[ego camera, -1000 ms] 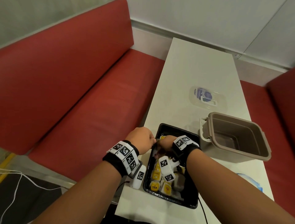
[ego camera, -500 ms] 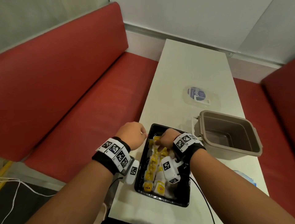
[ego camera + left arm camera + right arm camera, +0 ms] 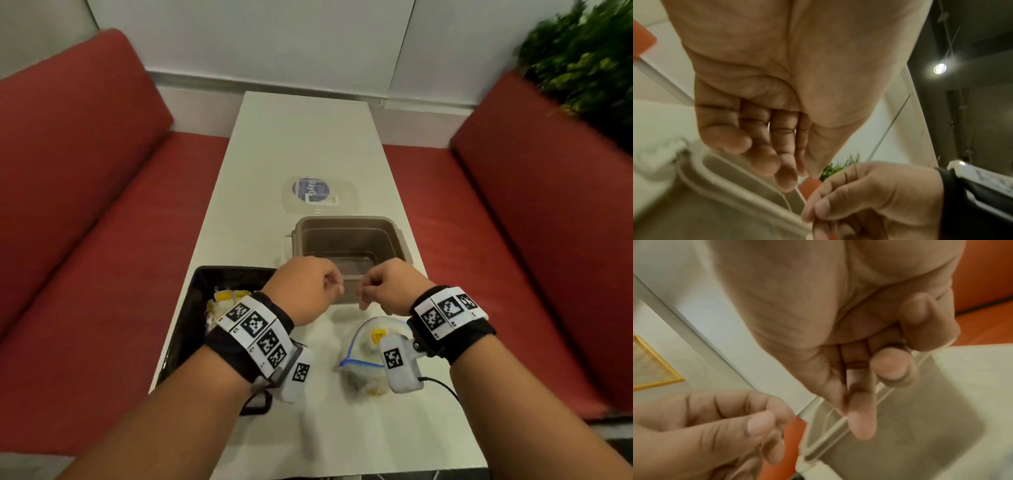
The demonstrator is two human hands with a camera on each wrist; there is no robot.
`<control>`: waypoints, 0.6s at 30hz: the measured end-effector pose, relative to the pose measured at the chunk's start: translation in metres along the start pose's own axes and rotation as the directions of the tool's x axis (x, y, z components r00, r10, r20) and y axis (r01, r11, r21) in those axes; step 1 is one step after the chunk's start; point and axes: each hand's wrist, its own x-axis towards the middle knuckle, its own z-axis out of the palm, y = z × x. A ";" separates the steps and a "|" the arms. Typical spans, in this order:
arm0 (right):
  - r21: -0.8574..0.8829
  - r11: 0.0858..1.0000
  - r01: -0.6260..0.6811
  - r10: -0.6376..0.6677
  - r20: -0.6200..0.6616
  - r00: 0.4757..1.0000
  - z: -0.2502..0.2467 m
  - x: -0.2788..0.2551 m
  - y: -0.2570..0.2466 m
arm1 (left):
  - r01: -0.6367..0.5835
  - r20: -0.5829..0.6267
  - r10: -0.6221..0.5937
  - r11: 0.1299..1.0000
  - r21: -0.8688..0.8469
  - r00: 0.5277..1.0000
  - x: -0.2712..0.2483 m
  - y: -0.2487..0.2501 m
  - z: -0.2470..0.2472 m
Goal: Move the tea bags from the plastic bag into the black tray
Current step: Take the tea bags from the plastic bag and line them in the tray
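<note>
The black tray (image 3: 200, 287) lies at the table's near left with several yellow-tagged tea bags (image 3: 224, 301) in it. A clear plastic bag (image 3: 359, 356) with a blue zip lies near the front, below my right wrist, and a yellow tea tag (image 3: 378, 336) shows inside. My left hand (image 3: 337, 289) and right hand (image 3: 361, 294) hover side by side over the near rim of a taupe container (image 3: 346, 236). In the left wrist view a thin pale thread (image 3: 800, 196) runs from my left hand (image 3: 806, 176) to my right hand (image 3: 809, 209); both pinch it. No tea bag shows on the thread.
A clear lid (image 3: 318, 197) with a blue label lies beyond the container on the white table (image 3: 308, 137). Red benches (image 3: 85, 205) flank the table on both sides. A green plant (image 3: 582, 61) stands at the far right.
Both hands left the black tray and moved right and up, to above the container's near rim. The head view swung right, which brought the plastic bag into sight.
</note>
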 end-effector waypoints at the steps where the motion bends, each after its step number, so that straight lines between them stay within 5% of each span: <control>1: -0.030 0.999 -0.026 0.025 -0.008 1.000 -0.002 -0.001 0.014 | -0.005 0.033 0.004 1.000 0.018 0.999 0.005 0.007 0.016; 7: -0.124 0.981 -0.150 0.150 -0.012 0.989 0.010 -0.002 0.107 | 0.058 0.276 -0.114 0.977 0.204 0.954 0.043 0.035 0.129; 12: -0.211 0.959 -0.189 0.207 0.068 0.976 0.037 0.014 0.143 | 0.140 0.233 -0.255 0.897 0.420 0.939 0.056 0.034 0.178; 18: -0.287 0.936 -0.202 0.220 0.029 0.975 0.054 0.031 0.157 | 0.213 0.211 -0.323 0.883 0.419 0.922 0.059 0.025 0.196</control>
